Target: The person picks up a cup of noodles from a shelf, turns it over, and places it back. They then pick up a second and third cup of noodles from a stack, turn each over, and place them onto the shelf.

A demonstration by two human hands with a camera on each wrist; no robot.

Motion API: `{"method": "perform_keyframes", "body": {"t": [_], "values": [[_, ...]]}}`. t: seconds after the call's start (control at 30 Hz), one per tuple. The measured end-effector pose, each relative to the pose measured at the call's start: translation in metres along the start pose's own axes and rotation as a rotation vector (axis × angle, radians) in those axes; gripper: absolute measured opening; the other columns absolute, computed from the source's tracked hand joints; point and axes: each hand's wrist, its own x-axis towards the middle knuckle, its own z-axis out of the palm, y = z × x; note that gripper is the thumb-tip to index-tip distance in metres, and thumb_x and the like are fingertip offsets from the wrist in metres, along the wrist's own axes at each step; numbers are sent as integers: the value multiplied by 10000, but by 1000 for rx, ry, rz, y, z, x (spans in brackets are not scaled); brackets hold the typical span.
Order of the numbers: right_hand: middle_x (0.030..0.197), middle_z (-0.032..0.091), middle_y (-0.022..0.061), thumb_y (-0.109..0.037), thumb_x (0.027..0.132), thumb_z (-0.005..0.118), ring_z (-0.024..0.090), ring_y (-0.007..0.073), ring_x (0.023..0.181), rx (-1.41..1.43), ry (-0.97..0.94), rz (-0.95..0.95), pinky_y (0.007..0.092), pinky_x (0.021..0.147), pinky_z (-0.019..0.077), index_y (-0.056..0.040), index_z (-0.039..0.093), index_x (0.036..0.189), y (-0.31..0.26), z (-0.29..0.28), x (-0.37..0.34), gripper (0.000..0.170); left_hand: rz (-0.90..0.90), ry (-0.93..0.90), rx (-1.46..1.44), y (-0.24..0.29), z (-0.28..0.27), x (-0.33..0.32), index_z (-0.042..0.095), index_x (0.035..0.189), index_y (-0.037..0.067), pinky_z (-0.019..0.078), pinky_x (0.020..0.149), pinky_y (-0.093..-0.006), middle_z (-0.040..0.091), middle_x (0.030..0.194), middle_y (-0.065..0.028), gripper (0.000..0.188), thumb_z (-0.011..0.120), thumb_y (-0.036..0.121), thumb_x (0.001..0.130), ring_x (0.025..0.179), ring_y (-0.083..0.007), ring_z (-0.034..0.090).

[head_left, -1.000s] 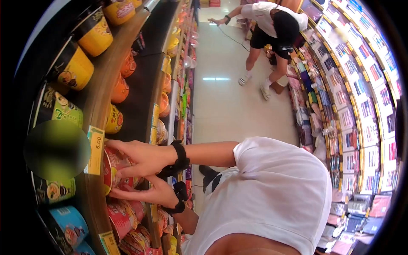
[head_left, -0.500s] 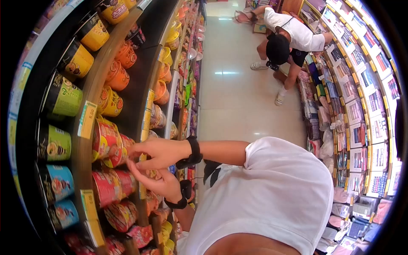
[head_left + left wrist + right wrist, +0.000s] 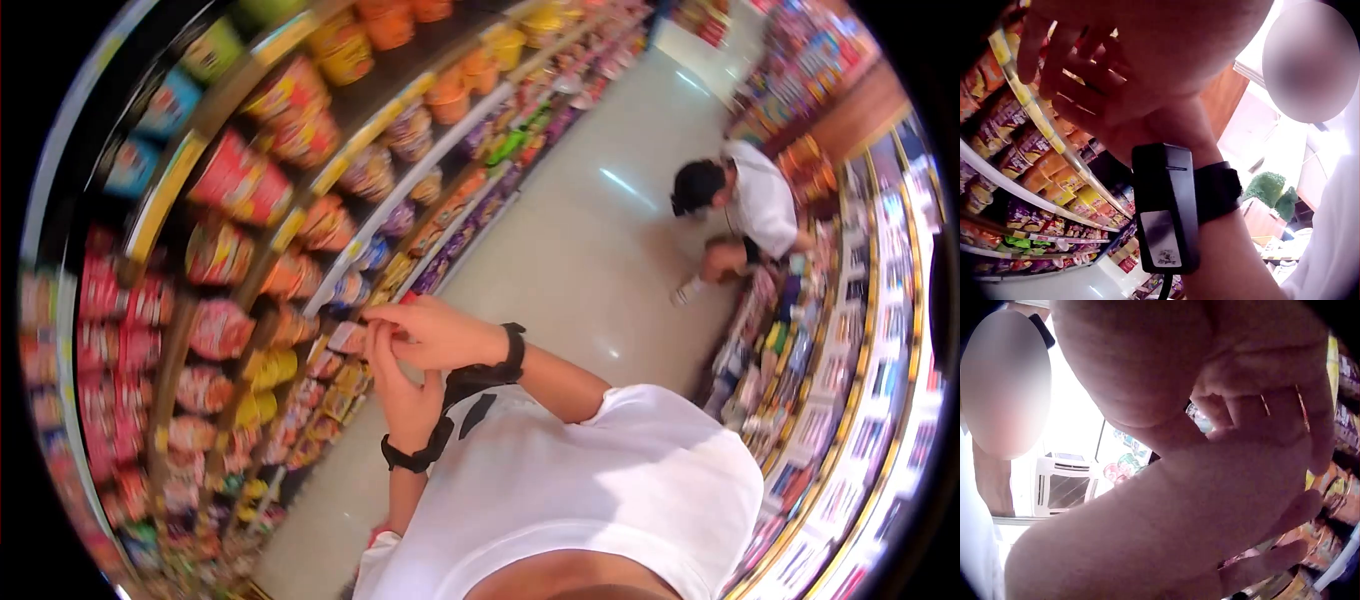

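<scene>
In the head view my right hand (image 3: 440, 335) lies across the top of my left hand (image 3: 405, 395), in front of my body at the shelf's side. The fingers of the two hands overlap, with those of the left fairly straight and those of the right loosely bent. No object shows in either hand. Both wrist views show the palms close up, with the fingers crossing each other. A black wristband with a box (image 3: 1166, 209) sits on the other wrist in the left wrist view. Red and yellow instant noodle cups (image 3: 295, 115) stand on the shelf beyond the hands.
Shelves on the left hold a red noodle cup (image 3: 240, 180), blue cups (image 3: 165, 105) and several bagged snacks. On the aisle floor (image 3: 560, 230), a person in a white shirt (image 3: 765, 205) bends toward the right-hand shelves (image 3: 860, 330), which carry packaged goods.
My hands have let go of a red noodle cup on the shelf and drawn back toward my body, over the aisle side. The view has turned left, and the other person has bent lower.
</scene>
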Motion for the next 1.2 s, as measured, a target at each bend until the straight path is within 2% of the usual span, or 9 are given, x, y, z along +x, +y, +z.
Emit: {"method": "perform_keyframes", "body": {"t": [0.07,0.23,0.47,0.53,0.7,0.83,0.97,1.03,1.2], "values": [[981,708,231,-127,848,628,691,407,844,16,-1,-110,422,740,553,13,566,1321,-12,8,-8,497,-52,68,-4,8,-9,-19,361,1490,-39,330,1151,-452,406,1509,-259,712,694,45,866,1387,-411,417],[960,736,171,-100,861,613,732,268,847,71,-145,-121,343,747,552,-16,657,1253,-46,49,-6,403,-185,178,-35,18,-38,-60,352,1488,-43,409,1067,-427,504,1356,-240,748,712,7,834,1236,-385,530],[874,726,186,-101,854,620,710,348,790,188,-589,-305,410,703,547,-14,677,1170,-109,182,3,332,-350,563,221,10,-116,-170,423,1430,-25,533,837,-405,616,1210,-184,676,710,8,819,1035,-347,645],[897,741,148,-81,891,603,731,233,782,181,-750,-341,340,706,554,-17,648,1244,-126,232,-6,361,-492,664,261,16,-141,-211,442,1407,-33,534,831,-399,636,1174,-184,633,686,-13,823,1019,-340,656],[883,733,148,-58,889,596,713,242,752,357,-1059,-428,341,692,546,-18,627,1274,-177,351,-54,388,-682,916,413,11,-188,-326,520,1271,-18,552,694,-412,704,976,-184,471,646,-41,817,848,-380,702],[842,719,190,-48,864,588,700,355,733,391,-1169,-528,395,660,540,-3,628,1237,-211,438,-100,378,-795,1003,406,16,-227,-410,522,1253,-8,551,704,-420,706,968,-185,464,643,-55,808,866,-388,704],[843,720,191,-31,860,588,704,349,730,434,-1325,-531,391,661,540,-3,610,1261,-235,513,-134,403,-815,1114,374,8,-255,-483,515,1254,-6,555,714,-425,711,966,-194,484,639,-79,793,873,-405,706],[892,715,128,9,889,577,690,194,763,458,-1406,-475,312,695,537,-7,584,1324,-246,548,-150,435,-852,1144,378,9,-271,-515,512,1257,-7,556,720,-428,710,970,-198,494,639,-86,787,880,-412,706],[897,720,100,-3,914,584,682,160,786,440,-1494,-458,303,720,542,-5,554,1359,-277,613,-181,447,-924,1175,460,7,-304,-580,502,1255,-16,558,744,-435,708,989,-214,505,644,-89,776,920,-426,700]]}}
